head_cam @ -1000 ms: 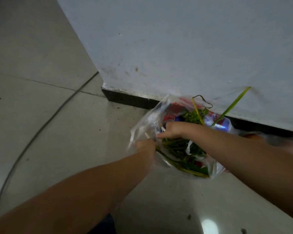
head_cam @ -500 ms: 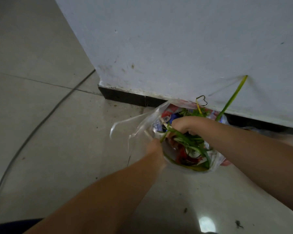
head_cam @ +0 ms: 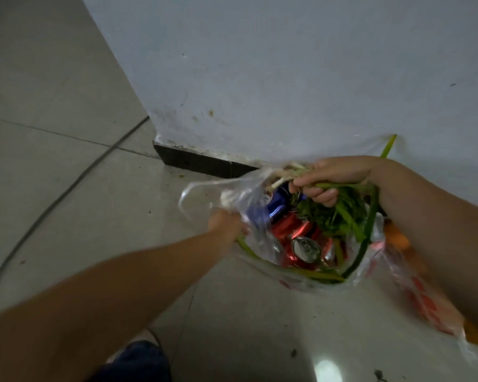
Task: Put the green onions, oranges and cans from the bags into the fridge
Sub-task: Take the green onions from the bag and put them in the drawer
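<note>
1. Head cam looks down at a clear plastic bag (head_cam: 257,238) on the tiled floor (head_cam: 94,216), right at the foot of a white wall (head_cam: 287,78).
2. Labels: nothing readable, honestly. The bag has red print but it's blurred. Inside there's a red can (head_cam: 305,250), silver top up, and a blue can (head_cam: 276,201) at about 11 o'clock from it; the writing on both is too smeared to make out.
3. Your right hand (head_cam: 334,177) is at the bag's 12 o'clock edge, fingers curled around the green onions (head_cam: 342,213). Pale root ends poke out toward 9 o'clock, and green leaves trail down into the bag.
4. Your left hand (head_cam: 226,224) is at the bag's 9 o'clock side, pinching the plastic rim.
5. A second bag (head_cam: 425,304) with red print lies at 4 o'clock, something orange inside, blurry.
</note>
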Action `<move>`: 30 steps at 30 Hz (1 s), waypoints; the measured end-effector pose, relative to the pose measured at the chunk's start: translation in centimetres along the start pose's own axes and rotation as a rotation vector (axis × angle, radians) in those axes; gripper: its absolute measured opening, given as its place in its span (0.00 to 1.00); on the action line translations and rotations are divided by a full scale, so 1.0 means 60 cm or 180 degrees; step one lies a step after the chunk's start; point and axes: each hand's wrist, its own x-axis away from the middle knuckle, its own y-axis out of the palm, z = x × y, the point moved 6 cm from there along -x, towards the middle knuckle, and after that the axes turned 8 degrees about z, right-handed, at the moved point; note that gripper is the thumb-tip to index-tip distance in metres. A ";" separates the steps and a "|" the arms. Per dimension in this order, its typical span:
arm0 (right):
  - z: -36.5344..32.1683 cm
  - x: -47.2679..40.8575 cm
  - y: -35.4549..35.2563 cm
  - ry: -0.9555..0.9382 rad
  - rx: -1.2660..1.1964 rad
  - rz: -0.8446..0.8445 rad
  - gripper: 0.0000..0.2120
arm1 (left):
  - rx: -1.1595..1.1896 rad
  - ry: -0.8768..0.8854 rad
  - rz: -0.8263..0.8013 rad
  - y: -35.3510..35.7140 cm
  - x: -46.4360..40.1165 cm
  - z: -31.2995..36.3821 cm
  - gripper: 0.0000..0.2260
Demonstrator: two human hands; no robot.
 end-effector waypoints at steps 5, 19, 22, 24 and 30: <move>-0.051 0.060 -0.007 -0.0752 -0.0648 -0.0814 0.08 | 0.0352 -0.0351 -0.0611 -0.030 0.063 0.067 0.17; -0.058 0.156 -0.053 -0.1591 -0.0462 0.1094 0.07 | 0.0481 0.1244 -0.1539 -0.017 0.229 0.290 0.12; -0.063 0.172 -0.056 -0.1617 -0.0059 0.1323 0.08 | -0.0257 0.2081 -0.1191 -0.038 0.229 0.341 0.12; -0.071 0.191 -0.055 -0.1612 0.0313 0.1425 0.07 | -0.0648 0.2522 -0.0725 -0.058 0.229 0.377 0.13; -0.102 0.272 -0.046 -0.1595 0.0401 0.1735 0.06 | -0.1061 0.3246 -0.0152 -0.059 0.288 0.445 0.16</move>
